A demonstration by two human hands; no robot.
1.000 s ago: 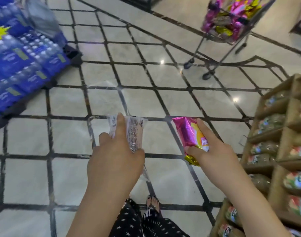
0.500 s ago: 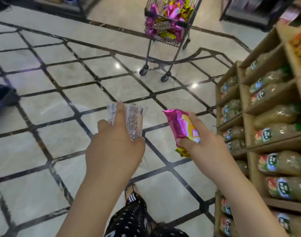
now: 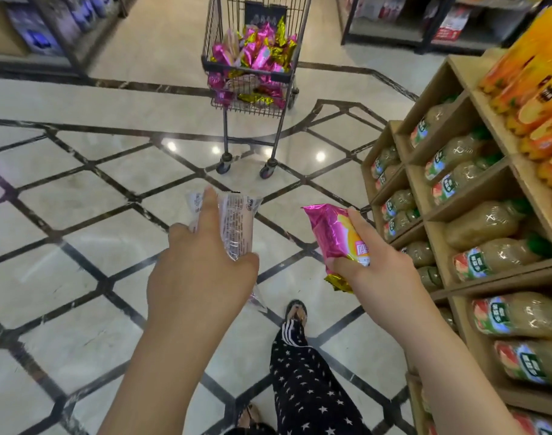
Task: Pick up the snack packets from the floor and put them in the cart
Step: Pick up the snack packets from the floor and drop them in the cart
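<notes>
My left hand grips a clear snack packet with printed text, held upright at chest height. My right hand grips a pink snack packet with a yellow picture and gold end. Straight ahead stands the wire cart on wheels, piled with several pink and gold snack packets. Both hands are well short of the cart, above the tiled floor.
A wooden shelf rack of juice bottles runs along the right, close to my right arm. Orange packs sit on its top. Dark store shelving stands at the back left and back right. My leg in star-print trousers steps forward.
The view has swung and advanced towards the cart, which has come from the upper right to straight ahead and nearer. The blue bottle packs on the left are out of view. Both hands keep their packets.
</notes>
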